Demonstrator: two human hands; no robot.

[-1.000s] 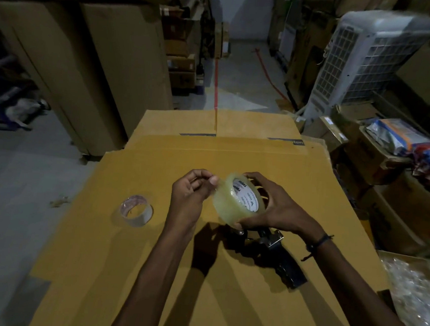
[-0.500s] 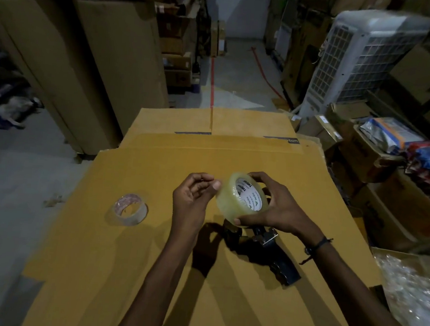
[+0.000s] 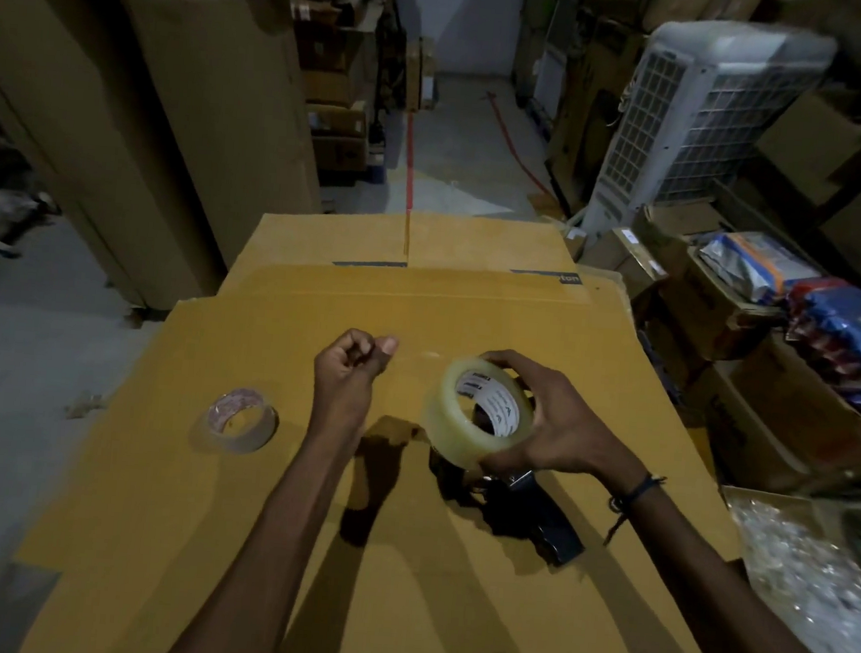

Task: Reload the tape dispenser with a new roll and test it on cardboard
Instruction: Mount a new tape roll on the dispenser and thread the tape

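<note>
At the upper left of the frame stand tall cardboard boxes (image 3: pixel 187 116) on a grey floor (image 3: pixel 15 345). Below them, filling the middle of the frame, lies the flat cardboard (image 3: pixel 420 305) I work over, stacked sheets on which everything sits. On its left part rests a nearly spent tape roll (image 3: pixel 241 419), lying flat with its hole facing up, well apart from my hands.

Just right of it is my left hand (image 3: pixel 350 371), raised above the cardboard. Its grip is closed: fingers curled into the palm, thumb pressed against the forefinger, pinching the loose end of the clear tape. A faint clear strip (image 3: pixel 426 358) runs from that pinch rightward to the new roll.

My right hand (image 3: pixel 559 429) has the new tape roll (image 3: pixel 478 412), fingers curled over its far rim and thumb under its near edge. The roll is held off the cardboard, right of centre, tilted so its printed white core opening faces toward me and slightly left; its axis runs toward the upper right.

Directly beneath that hand lies the dark tape dispenser (image 3: pixel 522 514) on the cardboard, its long axis running from centre toward lower right, partly hidden by the roll and my wrist.

At the upper right stands a white air cooler (image 3: pixel 692 120). Below it are open boxes holding coloured packets (image 3: pixel 840 327), and at lower right, clear crumpled plastic (image 3: pixel 805 572).
</note>
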